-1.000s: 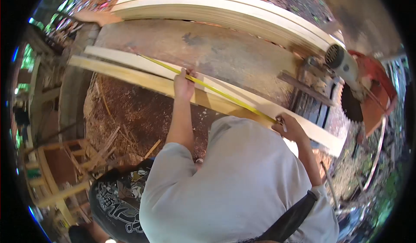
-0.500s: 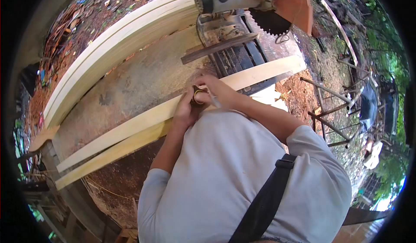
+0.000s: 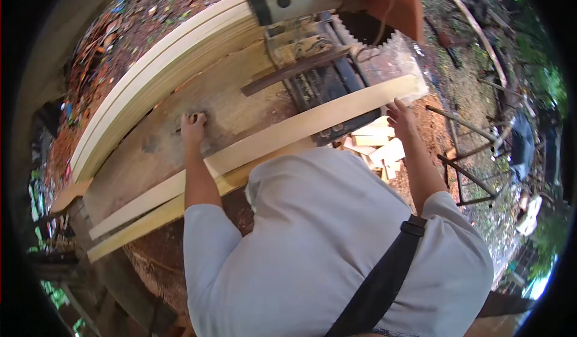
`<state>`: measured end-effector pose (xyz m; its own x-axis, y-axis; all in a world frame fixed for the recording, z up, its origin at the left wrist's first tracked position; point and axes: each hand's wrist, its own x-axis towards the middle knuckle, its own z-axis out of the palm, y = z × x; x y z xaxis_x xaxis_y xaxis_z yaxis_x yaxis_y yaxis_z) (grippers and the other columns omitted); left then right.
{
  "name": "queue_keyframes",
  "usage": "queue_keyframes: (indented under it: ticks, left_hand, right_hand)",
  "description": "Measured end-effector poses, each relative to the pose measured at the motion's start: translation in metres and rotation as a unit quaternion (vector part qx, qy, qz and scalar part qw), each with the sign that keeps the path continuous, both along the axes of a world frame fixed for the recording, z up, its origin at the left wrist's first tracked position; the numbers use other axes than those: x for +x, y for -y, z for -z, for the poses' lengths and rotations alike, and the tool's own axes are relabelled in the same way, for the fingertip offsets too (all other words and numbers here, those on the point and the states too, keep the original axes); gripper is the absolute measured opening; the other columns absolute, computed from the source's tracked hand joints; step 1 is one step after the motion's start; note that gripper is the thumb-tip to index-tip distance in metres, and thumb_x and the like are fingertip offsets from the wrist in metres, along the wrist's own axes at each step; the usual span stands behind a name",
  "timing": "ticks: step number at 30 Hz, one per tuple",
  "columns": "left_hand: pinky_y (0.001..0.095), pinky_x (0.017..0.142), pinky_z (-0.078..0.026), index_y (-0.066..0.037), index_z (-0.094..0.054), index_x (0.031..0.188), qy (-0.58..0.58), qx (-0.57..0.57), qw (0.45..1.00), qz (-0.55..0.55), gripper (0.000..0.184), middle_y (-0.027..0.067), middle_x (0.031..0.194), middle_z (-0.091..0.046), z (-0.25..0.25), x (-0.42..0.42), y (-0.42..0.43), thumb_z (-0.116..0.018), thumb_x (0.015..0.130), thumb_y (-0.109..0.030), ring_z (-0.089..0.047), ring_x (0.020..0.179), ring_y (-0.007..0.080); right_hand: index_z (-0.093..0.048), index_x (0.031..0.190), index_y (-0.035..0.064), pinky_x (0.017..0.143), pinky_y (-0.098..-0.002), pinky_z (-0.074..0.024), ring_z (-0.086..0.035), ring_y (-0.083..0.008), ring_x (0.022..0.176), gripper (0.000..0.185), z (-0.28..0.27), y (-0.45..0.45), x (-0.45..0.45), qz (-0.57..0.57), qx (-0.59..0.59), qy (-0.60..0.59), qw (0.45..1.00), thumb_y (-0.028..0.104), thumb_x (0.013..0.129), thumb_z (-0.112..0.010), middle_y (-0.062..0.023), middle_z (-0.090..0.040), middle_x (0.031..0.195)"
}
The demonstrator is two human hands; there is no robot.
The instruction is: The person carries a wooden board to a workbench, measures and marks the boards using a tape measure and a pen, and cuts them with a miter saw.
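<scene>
My left hand [image 3: 193, 134] is over the worn tabletop, its fingers closed round a small black-and-yellow tape measure [image 3: 193, 118], mostly hidden by the fingers. Out to the right, my right hand [image 3: 402, 118] has its fingers apart at the near edge of a long pale board [image 3: 312, 121], close to that board's right end. Whether the fingertips touch the wood I cannot tell. This board lies slantwise across the table and the saw base. A second, yellowish board [image 3: 144, 224] lies along its near side, partly hidden by my shirt.
A power saw with a toothed blade [image 3: 366, 27] and orange guard [image 3: 404, 6] stands beyond the board. On its black base [image 3: 336, 91] lies a dark wooden strip [image 3: 294, 71]. Long boards [image 3: 144, 75] are stacked along the far edge. Offcuts [image 3: 375, 145] lie below, right.
My hands have moved apart from in front of my chest. The left went left over the table with the tape measure; the right reached to the board's right end.
</scene>
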<state>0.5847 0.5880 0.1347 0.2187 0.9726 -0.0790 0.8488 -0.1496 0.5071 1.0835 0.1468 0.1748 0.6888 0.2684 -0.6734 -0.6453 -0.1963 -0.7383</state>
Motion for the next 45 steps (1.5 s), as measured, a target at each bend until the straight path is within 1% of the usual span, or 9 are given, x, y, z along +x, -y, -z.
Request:
queue_keyframes:
  ticks: [4,8,11,20,24,30,40,44,45]
  left_hand:
    - [0.0443,0.098,-0.046,0.007,-0.060,0.122,-0.010,0.126,0.991,-0.033,0.064,0.0274,0.121,-0.063,-0.015,-0.035,0.010,-0.070,0.085,-0.044,-0.061,0.112,0.0395]
    - [0.0444,0.086,-0.050,0.007,-0.067,0.110,-0.079,-0.220,0.971,0.053,0.066,0.0265,0.105,-0.070,-0.053,-0.062,0.042,-0.068,0.085,-0.054,-0.067,0.096,0.0392]
    - [0.0446,0.081,-0.050,0.007,-0.069,0.101,-0.233,-0.091,0.961,0.119,0.072,0.0263,0.097,-0.070,-0.036,-0.064,0.059,-0.069,0.079,-0.061,-0.068,0.092,0.0365]
    - [0.0448,0.070,-0.050,0.006,-0.071,0.084,-0.173,-0.205,0.962,0.054,0.071,0.0242,0.078,-0.068,-0.063,-0.022,0.022,-0.078,0.068,-0.063,-0.069,0.079,0.0319]
    - [0.0424,0.062,-0.047,0.005,-0.068,0.075,-0.089,-0.189,0.977,0.036,0.069,0.0136,0.069,-0.065,0.003,-0.064,-0.021,-0.081,0.068,-0.062,-0.063,0.066,0.0225]
    - [0.0416,0.058,-0.044,0.005,-0.065,0.072,-0.067,-0.219,0.973,0.042,0.066,0.0094,0.066,-0.061,-0.041,-0.035,-0.020,-0.082,0.070,-0.059,-0.056,0.058,0.0200]
    - [0.0423,0.059,-0.045,0.004,-0.066,0.069,-0.111,-0.235,0.965,0.044,0.067,0.0124,0.064,-0.062,-0.029,-0.038,-0.032,-0.083,0.067,-0.061,-0.057,0.060,0.0238]
    - [0.0423,0.076,-0.052,0.002,-0.069,0.091,-0.157,-0.228,0.958,0.072,0.062,0.0196,0.090,-0.069,-0.069,-0.011,-0.016,-0.083,0.069,-0.054,-0.066,0.084,0.0317]
    - [0.0423,0.081,-0.052,0.002,-0.068,0.094,-0.143,-0.157,0.972,0.098,0.061,0.0198,0.098,-0.069,-0.064,-0.001,-0.007,-0.081,0.070,-0.052,-0.066,0.090,0.0330]
  right_hand:
    - [-0.062,0.106,0.0087,0.079,-0.0339,-0.0480,-0.060,-0.0169,0.080,0.020,0.031,-0.010,0.012,-0.024,0.037,0.027,0.999,0.024,0.093,-0.065,-0.0036,-0.065,0.088]
    - [-0.060,0.094,0.0114,0.075,-0.0324,-0.0474,-0.061,-0.0153,0.078,0.007,0.055,-0.012,0.084,-0.022,0.072,0.057,0.996,0.017,0.095,-0.063,-0.0012,-0.062,0.080]
    - [-0.062,0.102,0.0076,0.075,-0.0343,-0.0507,-0.062,-0.0195,0.083,0.014,0.039,-0.036,0.125,0.130,0.054,0.030,0.990,0.019,0.095,-0.064,-0.0045,-0.064,0.093]
    - [-0.060,0.109,0.0077,0.079,-0.0347,-0.0539,-0.064,-0.0218,0.095,0.020,0.028,-0.079,0.130,0.051,-0.003,0.011,0.999,0.023,0.096,-0.062,-0.0065,-0.064,0.102]
    - [-0.061,0.107,0.0055,0.076,-0.0326,-0.0547,-0.065,-0.0219,0.089,0.019,0.013,-0.092,0.126,0.009,0.002,0.012,1.000,0.021,0.096,-0.063,-0.0088,-0.064,0.101]
    - [-0.061,0.105,0.0044,0.077,-0.0338,-0.0553,-0.065,-0.0232,0.090,0.021,0.018,-0.118,0.130,0.009,-0.016,0.029,0.999,0.023,0.095,-0.063,-0.0090,-0.065,0.097]
    - [-0.059,0.110,0.0018,0.072,-0.0354,-0.0583,-0.065,-0.0228,0.084,0.025,0.035,-0.119,0.138,0.057,-0.030,0.031,0.997,0.021,0.095,-0.063,-0.0097,-0.063,0.095]
    - [-0.060,0.112,0.0034,0.076,-0.0403,-0.0574,-0.065,-0.0242,0.084,0.032,0.051,-0.104,0.160,-0.021,0.021,-0.008,1.000,0.027,0.092,-0.068,-0.0093,-0.064,0.099]
    - [-0.063,0.109,0.0041,0.073,-0.0381,-0.0560,-0.065,-0.0229,0.082,0.037,0.019,-0.109,0.142,0.013,-0.085,0.050,0.995,0.034,0.089,-0.070,-0.0090,-0.066,0.096]
